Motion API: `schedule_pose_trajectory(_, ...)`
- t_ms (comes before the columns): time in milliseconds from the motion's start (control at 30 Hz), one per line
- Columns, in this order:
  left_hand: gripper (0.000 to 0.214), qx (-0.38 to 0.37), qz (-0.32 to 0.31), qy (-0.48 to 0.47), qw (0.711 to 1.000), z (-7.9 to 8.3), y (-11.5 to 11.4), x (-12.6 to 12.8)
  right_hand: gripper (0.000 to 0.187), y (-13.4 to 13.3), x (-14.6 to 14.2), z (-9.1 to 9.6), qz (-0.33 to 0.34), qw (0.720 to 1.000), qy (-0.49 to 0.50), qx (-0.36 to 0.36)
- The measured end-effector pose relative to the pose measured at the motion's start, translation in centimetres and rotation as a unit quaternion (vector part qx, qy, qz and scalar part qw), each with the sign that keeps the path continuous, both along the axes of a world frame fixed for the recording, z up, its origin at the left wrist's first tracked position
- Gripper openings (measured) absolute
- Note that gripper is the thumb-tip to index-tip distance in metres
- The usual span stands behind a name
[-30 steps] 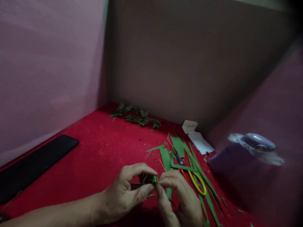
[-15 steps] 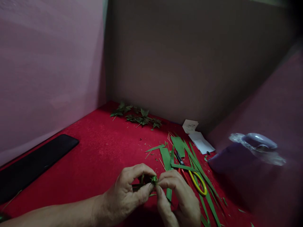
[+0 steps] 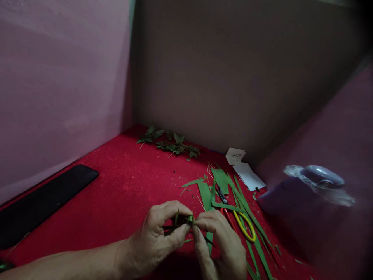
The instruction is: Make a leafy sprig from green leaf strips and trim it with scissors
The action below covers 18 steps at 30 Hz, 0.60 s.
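Note:
My left hand (image 3: 161, 235) pinches a small bundle of green leaf strips (image 3: 190, 219) between thumb and fingers. From the other side, my right hand (image 3: 220, 239) closes thumb and fingertips on the same bundle. Narrow strip ends stick out between the hands; how they are folded or woven is too small to tell. Just beyond my right hand lie scissors (image 3: 244, 225) with one yellow and one red handle, partly covered by a green strip. Long green leaf strips (image 3: 250, 212) and wider cut pieces (image 3: 220, 181) are spread around the scissors.
Leafy sprigs (image 3: 176, 146) lie at the back of the red cloth (image 3: 131, 182). White papers (image 3: 248, 176) rest near the back wall. On the right stands a purple container (image 3: 291, 194) with clear plastic on top. A long black object (image 3: 49, 202) lies along the left wall.
Both hands stay in nearly the same place, still pinching the leaf bundle. A thin strip end now shows more clearly below my right fingers. The whole view has shifted very slightly.

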State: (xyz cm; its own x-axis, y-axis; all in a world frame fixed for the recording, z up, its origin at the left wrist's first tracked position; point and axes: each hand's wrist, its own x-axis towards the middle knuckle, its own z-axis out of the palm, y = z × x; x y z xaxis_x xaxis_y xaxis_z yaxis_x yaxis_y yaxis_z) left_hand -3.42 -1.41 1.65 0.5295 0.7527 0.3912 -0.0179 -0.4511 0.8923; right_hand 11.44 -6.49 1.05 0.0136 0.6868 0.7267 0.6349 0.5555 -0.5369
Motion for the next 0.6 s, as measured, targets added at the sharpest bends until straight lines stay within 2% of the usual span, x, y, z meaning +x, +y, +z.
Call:
schedule_pose_trajectory(367,0.009,0.032,0.009,0.014,0.999,-0.33,-0.05,-0.06,0.025,0.02,0.75,0.42,0.013,0.993,-0.105,0.042)
schedule_pose_trajectory(600,0.009,0.005,0.005,0.026,1.0,-0.39,-0.07,0.01,0.025,-0.05,0.7,-0.06,0.012,0.995,-0.086,0.048)
